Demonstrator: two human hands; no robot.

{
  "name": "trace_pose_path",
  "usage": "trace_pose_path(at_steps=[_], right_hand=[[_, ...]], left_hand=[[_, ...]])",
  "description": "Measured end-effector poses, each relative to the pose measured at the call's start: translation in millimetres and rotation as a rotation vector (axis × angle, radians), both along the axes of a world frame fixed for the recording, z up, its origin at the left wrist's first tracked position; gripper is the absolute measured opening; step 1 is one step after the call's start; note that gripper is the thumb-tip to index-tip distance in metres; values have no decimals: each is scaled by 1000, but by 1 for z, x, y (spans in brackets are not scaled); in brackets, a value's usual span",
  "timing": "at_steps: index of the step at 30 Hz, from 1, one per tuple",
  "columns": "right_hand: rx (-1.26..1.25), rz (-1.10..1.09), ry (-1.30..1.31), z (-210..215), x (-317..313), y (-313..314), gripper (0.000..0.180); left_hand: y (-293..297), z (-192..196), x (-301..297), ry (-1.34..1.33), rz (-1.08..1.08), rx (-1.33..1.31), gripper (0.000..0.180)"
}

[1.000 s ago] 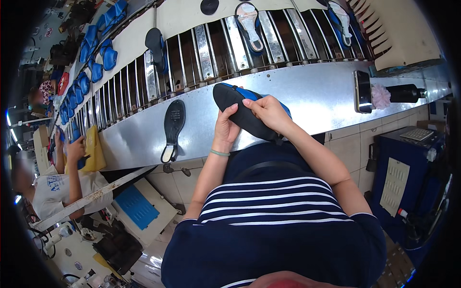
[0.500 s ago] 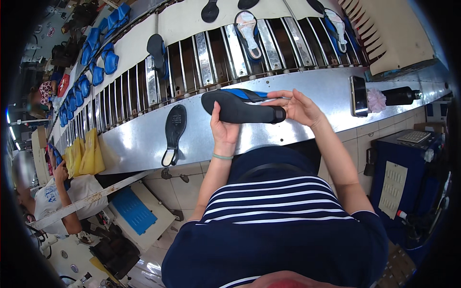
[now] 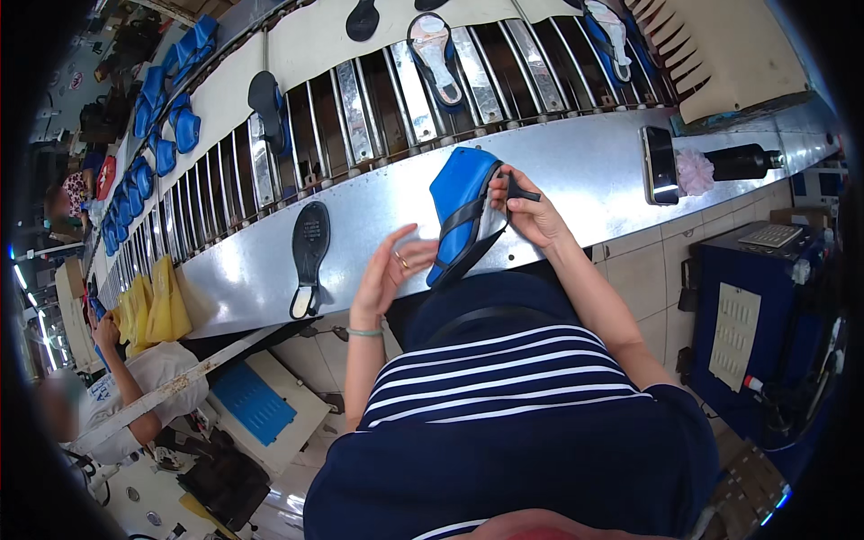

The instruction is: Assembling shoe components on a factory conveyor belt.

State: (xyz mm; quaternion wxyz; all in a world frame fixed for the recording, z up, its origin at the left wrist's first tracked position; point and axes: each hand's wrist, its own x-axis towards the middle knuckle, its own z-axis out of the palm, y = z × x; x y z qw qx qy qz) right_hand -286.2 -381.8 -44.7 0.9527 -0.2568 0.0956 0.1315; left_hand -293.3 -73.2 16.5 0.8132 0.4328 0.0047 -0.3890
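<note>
Right hand (image 3: 526, 209) now pinches the black strap of the blue sandal (image 3: 463, 214), which has turned from sole-up to blue footbed facing out, tilted above the metal table (image 3: 594, 171). Left hand (image 3: 389, 270), fingers spread, has let go and hovers just beside it, so the inspection has moved to the sandal's upper side.

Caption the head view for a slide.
Right hand holds a blue sandal by its strap above the metal bench; left hand open beside it.

1. A long metal bench (image 3: 594, 171) runs across the scene, its far side a slatted conveyor (image 3: 378, 99).
2. On the bench lie a black sole (image 3: 310, 256) at left, and a phone (image 3: 660, 164), pink puff (image 3: 695, 172) and black bottle (image 3: 745, 162) at right.
3. Soles and blue sandals sit on the slats.
</note>
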Motion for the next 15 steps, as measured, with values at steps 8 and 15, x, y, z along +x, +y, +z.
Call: trace_pose_path(at_steps=[8,15], right_hand=[[-45,1,-35,1,3,4,59],[-317,-60,80,40,-9,16,60]], left_hand=[[-119,-22,125,-1245,-125,834,45],[-143,-37,144,-915,-258,896,61]])
